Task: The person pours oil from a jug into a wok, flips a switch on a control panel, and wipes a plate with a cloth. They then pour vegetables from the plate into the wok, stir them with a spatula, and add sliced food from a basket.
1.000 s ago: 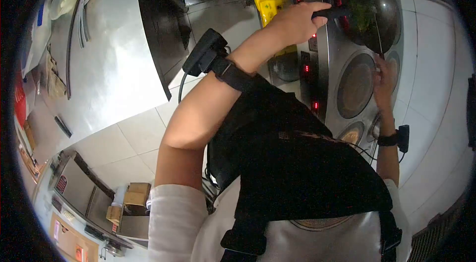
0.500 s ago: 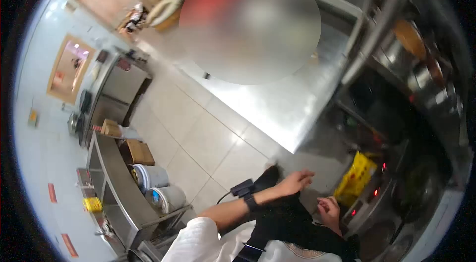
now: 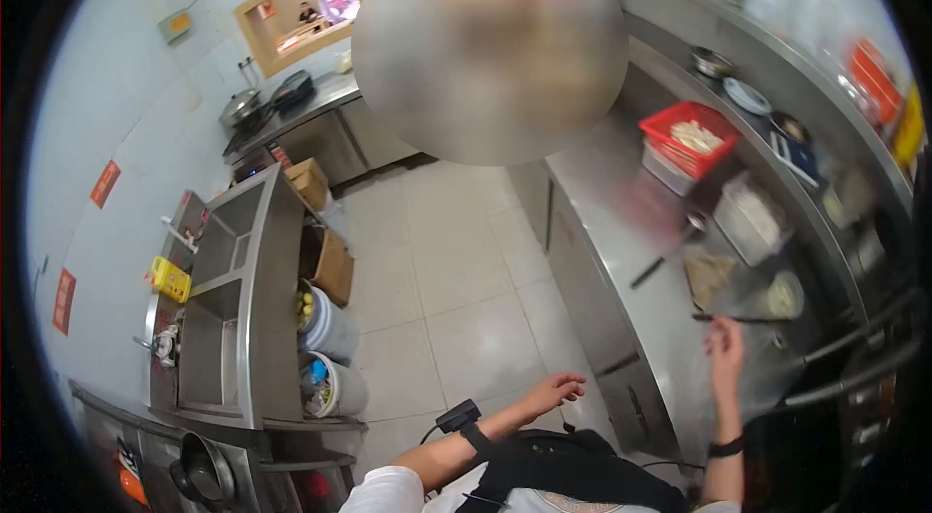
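My left hand [image 3: 553, 394] hangs over the tiled floor in front of my body, fingers apart and nothing in it. Over the edge of the steel counter [image 3: 607, 222] on the right is my right hand [image 3: 723, 340]. Its fingers are partly curled and small in view, close to the end of a dark thin utensil [image 3: 743, 319]; whether they touch it is unclear. Beyond that hand lie a brown item [image 3: 711, 280], a clear container with pale contents [image 3: 782, 297], a ladle [image 3: 670, 251] and a white tub [image 3: 750, 220]. A red basket [image 3: 691, 136] of pale pieces stands farther back.
A steel double sink [image 3: 216, 338] stands on the left, with buckets [image 3: 335, 387] and cardboard boxes [image 3: 325, 265] beside it. A shelf with bowls [image 3: 712, 62] runs above the right counter. Pots [image 3: 241, 108] sit at the back left. A large blurred oval hides the upper middle.
The view has swung round, bringing the sink and the counter with the red basket into full sight. My right hand has reached out from near my body to the counter. My left hand stays in front, open.
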Demonstrator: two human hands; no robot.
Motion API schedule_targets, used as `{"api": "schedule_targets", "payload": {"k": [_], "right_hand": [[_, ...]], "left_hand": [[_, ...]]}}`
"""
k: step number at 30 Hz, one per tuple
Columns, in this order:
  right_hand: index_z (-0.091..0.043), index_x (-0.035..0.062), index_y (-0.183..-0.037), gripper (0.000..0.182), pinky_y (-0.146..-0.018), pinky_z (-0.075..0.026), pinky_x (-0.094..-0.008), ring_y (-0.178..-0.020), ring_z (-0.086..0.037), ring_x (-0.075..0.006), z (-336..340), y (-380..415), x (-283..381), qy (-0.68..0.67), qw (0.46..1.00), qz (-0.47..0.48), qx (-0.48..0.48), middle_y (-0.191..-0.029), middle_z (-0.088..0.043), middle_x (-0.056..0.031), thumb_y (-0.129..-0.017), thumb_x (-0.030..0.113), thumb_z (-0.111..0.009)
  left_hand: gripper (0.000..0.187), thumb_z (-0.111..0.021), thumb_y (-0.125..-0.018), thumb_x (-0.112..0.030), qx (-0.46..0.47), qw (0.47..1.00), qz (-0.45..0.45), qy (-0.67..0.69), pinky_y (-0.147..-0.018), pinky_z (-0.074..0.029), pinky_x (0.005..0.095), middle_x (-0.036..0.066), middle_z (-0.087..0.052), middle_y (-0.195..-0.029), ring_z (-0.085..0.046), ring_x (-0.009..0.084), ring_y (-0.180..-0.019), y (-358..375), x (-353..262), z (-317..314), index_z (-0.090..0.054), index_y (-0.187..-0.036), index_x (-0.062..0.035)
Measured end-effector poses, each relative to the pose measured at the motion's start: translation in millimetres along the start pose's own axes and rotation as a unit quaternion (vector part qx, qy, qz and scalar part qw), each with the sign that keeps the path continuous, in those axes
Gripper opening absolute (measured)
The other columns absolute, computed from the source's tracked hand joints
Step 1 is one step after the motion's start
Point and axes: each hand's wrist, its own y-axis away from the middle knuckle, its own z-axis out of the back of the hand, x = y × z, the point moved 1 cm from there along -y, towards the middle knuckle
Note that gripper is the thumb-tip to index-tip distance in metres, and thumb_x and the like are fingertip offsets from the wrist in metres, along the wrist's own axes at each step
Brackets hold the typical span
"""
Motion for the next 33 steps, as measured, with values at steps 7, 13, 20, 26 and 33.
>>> {"api": "schedule_targets", "payload": {"k": [7,13,20,26,33], "right_hand": [[-0.049,0.0052,-0.112,0.031,-0.052,-0.043,-0.0226,-0.068,-0.056,-0.0107,-30,-298,-74,-0.067,0.991,-0.111,0.023,-0.083,-0.055,-0.0035,-0.084,0.018,-0.052],[-0.050,-0.0006,-0.109,0.047,-0.047,-0.044,-0.0301,-0.064,-0.055,-0.0181,-49,-497,-165,0.160,0.967,-0.137,-0.144,-0.088,-0.057,-0.0088,-0.076,0.030,-0.063],[-0.055,-0.0105,-0.096,0.045,-0.079,-0.045,-0.0367,-0.098,-0.055,-0.0346,-41,-555,-205,0.159,0.930,-0.308,-0.123,-0.101,-0.056,-0.0281,-0.069,0.025,-0.063],[-0.060,-0.0055,-0.079,0.018,-0.059,-0.048,-0.0315,-0.066,-0.061,-0.0216,-28,-517,-137,-0.037,0.966,-0.231,-0.109,-0.077,-0.062,-0.0124,-0.063,0.000,-0.054],[-0.056,-0.0104,-0.095,0.029,-0.066,-0.049,-0.0294,-0.075,-0.061,-0.0169,-35,-375,-57,-0.149,0.957,-0.248,0.021,-0.089,-0.062,-0.0112,-0.067,-0.003,-0.049]], "left_hand": [[0.029,-0.044,-0.090,-0.025,-0.090,0.989,-0.007,0.113,-0.072,-0.040,0.0225,-0.001,-0.058,-0.097,-0.051,0.0083,-0.085,-50,-61,97,-0.052,-0.113,-0.0098],[0.026,-0.046,-0.088,-0.020,-0.221,0.959,0.030,0.174,-0.070,-0.039,0.0226,0.002,-0.060,-0.092,-0.053,0.0095,-0.083,-93,-104,152,-0.053,-0.111,-0.0087],[0.024,-0.045,-0.088,-0.019,-0.273,0.939,0.058,0.203,-0.070,-0.039,0.0240,0.004,-0.060,-0.094,-0.053,0.0087,-0.081,-138,-154,179,-0.054,-0.108,-0.0074],[0.030,-0.047,-0.088,-0.023,-0.210,0.965,0.066,0.146,-0.070,-0.038,0.0247,0.003,-0.060,-0.094,-0.053,0.0097,-0.081,-181,-184,188,-0.051,-0.113,-0.0077],[0.042,-0.047,-0.088,-0.034,-0.098,0.993,-0.036,0.064,-0.080,-0.039,0.0307,0.007,-0.054,-0.114,-0.051,0.0147,-0.100,-205,-255,186,-0.044,-0.122,-0.0082]]}}
